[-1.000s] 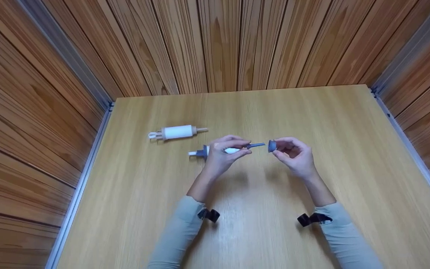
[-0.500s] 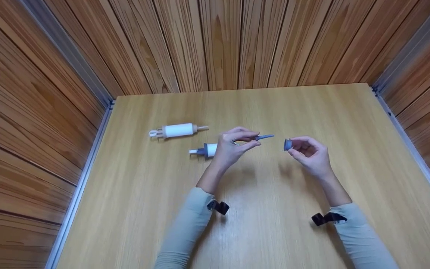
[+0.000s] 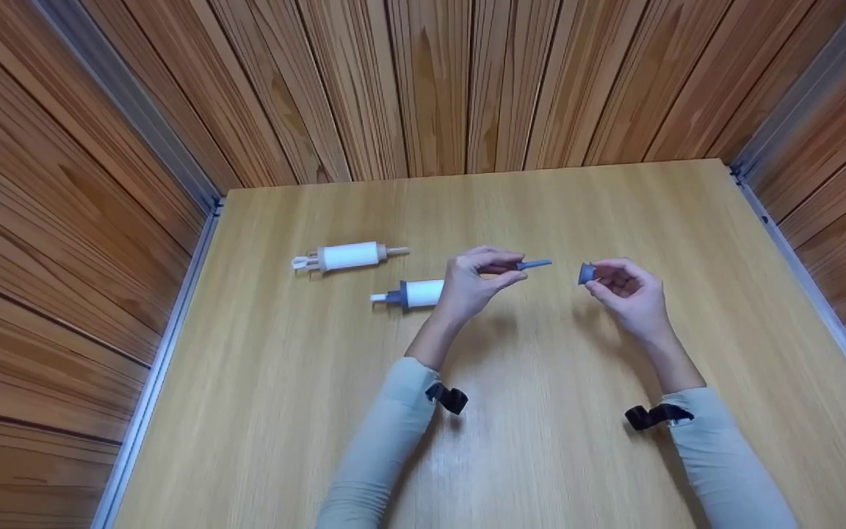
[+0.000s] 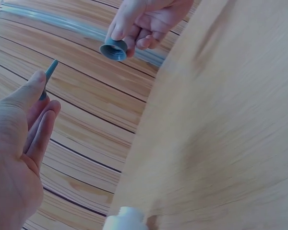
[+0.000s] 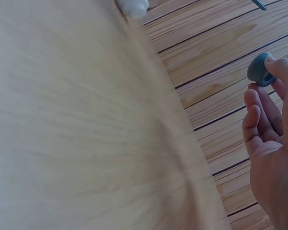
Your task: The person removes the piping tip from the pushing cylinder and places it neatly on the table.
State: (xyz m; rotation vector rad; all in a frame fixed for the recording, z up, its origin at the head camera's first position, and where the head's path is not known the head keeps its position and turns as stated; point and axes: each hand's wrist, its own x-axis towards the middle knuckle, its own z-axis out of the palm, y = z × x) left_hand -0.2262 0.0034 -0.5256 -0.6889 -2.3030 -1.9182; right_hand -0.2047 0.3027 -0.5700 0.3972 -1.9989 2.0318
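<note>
My left hand [image 3: 476, 285] pinches a thin tapered blue-grey nozzle [image 3: 537, 264] between thumb and fingertips, its tip pointing right. Across a gap, my right hand [image 3: 632, 294] pinches a short flared blue-grey collar [image 3: 586, 274] at its rim. Ridges show inside that collar [image 4: 114, 50] in the left wrist view. Behind my left hand lies a white syringe-like tube [image 3: 423, 293] with a blue-grey flange and a white plunger end; the hand hides its right part in the head view. A rounded white neck [image 4: 127, 220], apparently its front end, is bare in the left wrist view.
A second syringe-like tube [image 3: 349, 256], white with beige end pieces and a loop handle, lies farther back on the left. The wooden table [image 3: 540, 441] is bounded by metal rails [image 3: 151, 367] and plank walls [image 3: 430, 88].
Both hands have moved right and slightly away from me, the nozzle and collar still held. The gap between nozzle and collar has widened. More of the flanged white tube is uncovered.
</note>
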